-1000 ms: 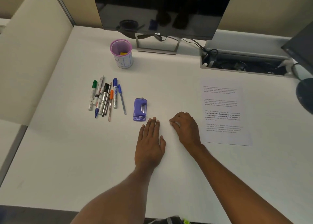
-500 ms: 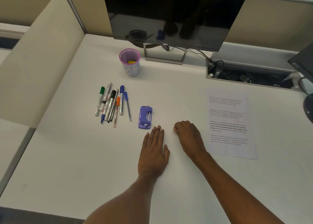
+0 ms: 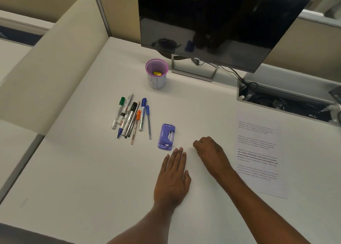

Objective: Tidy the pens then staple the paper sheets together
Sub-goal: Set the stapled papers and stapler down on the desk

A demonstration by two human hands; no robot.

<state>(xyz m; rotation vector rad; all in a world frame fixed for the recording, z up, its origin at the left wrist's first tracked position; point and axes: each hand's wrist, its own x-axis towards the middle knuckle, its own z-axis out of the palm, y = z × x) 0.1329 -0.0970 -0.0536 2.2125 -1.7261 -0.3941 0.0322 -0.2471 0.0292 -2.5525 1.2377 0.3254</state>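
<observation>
Several pens and markers lie side by side on the white desk, left of centre. A purple stapler lies just right of them. A pink-rimmed pen cup stands upright behind the pens with a small yellow thing inside. Printed paper sheets lie flat at the right. My left hand rests flat on the desk, fingers together, fingertips just below the stapler. My right hand rests beside it with fingers curled under, between stapler and paper. Neither hand holds anything.
A dark monitor on a metal stand rises at the back of the desk. An open cable tray with wires sits at the back right. A beige partition panel borders the desk's left side.
The view has tilted upward, so everything sits lower in frame. Both hands stay resting on the desk in the same places.
</observation>
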